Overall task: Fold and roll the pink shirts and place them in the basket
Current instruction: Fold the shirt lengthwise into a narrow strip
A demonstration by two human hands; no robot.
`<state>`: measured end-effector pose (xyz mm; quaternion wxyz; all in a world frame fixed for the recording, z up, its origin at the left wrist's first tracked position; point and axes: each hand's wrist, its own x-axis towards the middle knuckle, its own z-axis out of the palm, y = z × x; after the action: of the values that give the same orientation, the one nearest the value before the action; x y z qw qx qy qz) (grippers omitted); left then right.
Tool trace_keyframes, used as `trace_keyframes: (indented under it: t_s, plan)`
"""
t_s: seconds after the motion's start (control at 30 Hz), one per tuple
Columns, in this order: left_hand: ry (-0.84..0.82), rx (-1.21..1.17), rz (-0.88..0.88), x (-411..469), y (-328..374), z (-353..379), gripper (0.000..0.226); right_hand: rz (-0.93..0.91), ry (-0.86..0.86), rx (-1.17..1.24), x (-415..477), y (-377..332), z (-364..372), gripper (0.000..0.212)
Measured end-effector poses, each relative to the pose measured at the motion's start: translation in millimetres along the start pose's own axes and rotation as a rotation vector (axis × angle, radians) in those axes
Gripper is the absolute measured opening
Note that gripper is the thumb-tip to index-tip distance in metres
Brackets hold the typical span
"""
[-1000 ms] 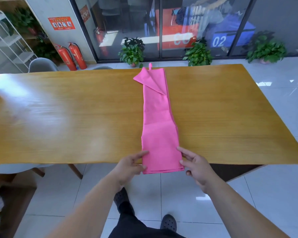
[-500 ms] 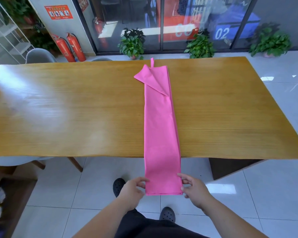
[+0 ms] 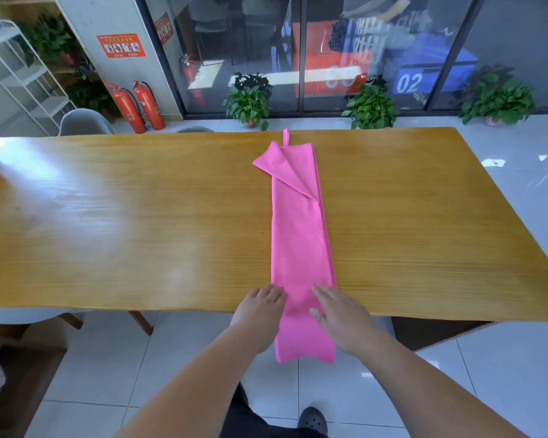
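1. The pink shirt (image 3: 298, 235) lies folded into a long narrow strip on the desk (image 3: 124, 222), running straight away from the hands toward the far edge
2. Its near end hangs over the desk's front edge, between and below the two hands, with the hem dangling above the tiled floor (image 3: 519, 358)
3. The left hand (image 3: 260, 311) lies flat with its fingers straight, fingertips at the left edge of the strip right where it crosses the desk edge; it grips nothing
4. The right hand (image 3: 342, 317) is likewise flat and relaxed, fingers straight and slightly spread, resting on the right side of the strip just beside the left hand
5. At the end farthest from the hands a triangular flap is turned out to the left, and a thin pink loop (image 3: 286, 137) sticks out past the strip
6. Well beyond the hands, past the desk, potted plants (image 3: 249, 102) stand along a glass wall
7. Far off to the left of the hands are two red fire extinguishers (image 3: 136, 105), a grey chair (image 3: 83, 121) and a white shelf (image 3: 23, 74)
8. Below the hands a dark shoe (image 3: 312, 420) shows on the floor
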<state>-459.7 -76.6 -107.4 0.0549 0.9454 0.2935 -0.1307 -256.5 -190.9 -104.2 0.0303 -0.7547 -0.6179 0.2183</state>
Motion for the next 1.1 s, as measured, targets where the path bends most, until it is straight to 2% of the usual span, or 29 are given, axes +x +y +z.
trace_keyframes:
  t_s: [0.1,0.2,0.27,0.37,0.53,0.7,0.9,1.0,1.1]
  plan:
    - [0.006,0.037,0.023,-7,2,12,0.059,0.004,0.035,-0.149,-9,0,9,0.062]
    - [0.058,0.023,0.049,-1,1,2,0.037,-0.057,0.103,-0.194,-6,-3,4,0.072]
    - [0.087,-0.03,0.036,6,-6,2,0.045,-0.037,0.102,-0.173,0,2,6,0.074]
    - [-0.005,-0.07,0.003,6,-13,7,0.069,-0.007,0.045,-0.202,1,7,12,0.084]
    - [0.058,-0.105,0.039,11,-13,0,0.037,-0.042,0.053,-0.224,12,-4,-13,0.081]
    - [0.004,-0.177,-0.034,16,-14,-6,0.063,-0.071,-0.057,-0.196,12,15,-6,0.101]
    - [-0.005,-0.202,-0.039,10,-20,-12,0.043,-0.096,-0.038,-0.237,10,6,-17,0.086]
    - [-0.011,-0.24,-0.02,22,-27,-26,0.043,-0.093,-0.036,-0.203,22,5,-31,0.067]
    - [0.032,-0.258,-0.04,37,-38,-38,0.047,-0.108,0.012,-0.214,44,8,-43,0.067]
